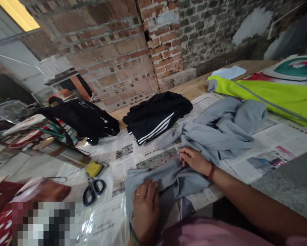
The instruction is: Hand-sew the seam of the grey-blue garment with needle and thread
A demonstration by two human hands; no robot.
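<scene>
A grey garment (220,131) lies crumpled on a newspaper-covered table, and one part of it stretches toward me below both hands. My left hand (145,206), with a ring and a green bracelet, rests flat on the near left end of the cloth, fingers extended. At the middle of the cloth is my right hand (194,160), wearing a red bead bracelet. Its fingers are curled closed at the fabric's edge, so the fingertips are partly hidden. Dark-handled scissors (93,191) lie left of my left hand, next to a yellow object (94,168).
Black clothing with white stripes (158,118) and a black bag (85,119) lie along the far side. A metal cylinder (63,152) is at left. At right are a fluorescent yellow garment (274,95) and an iron (294,68). A brick wall (112,51) stands behind.
</scene>
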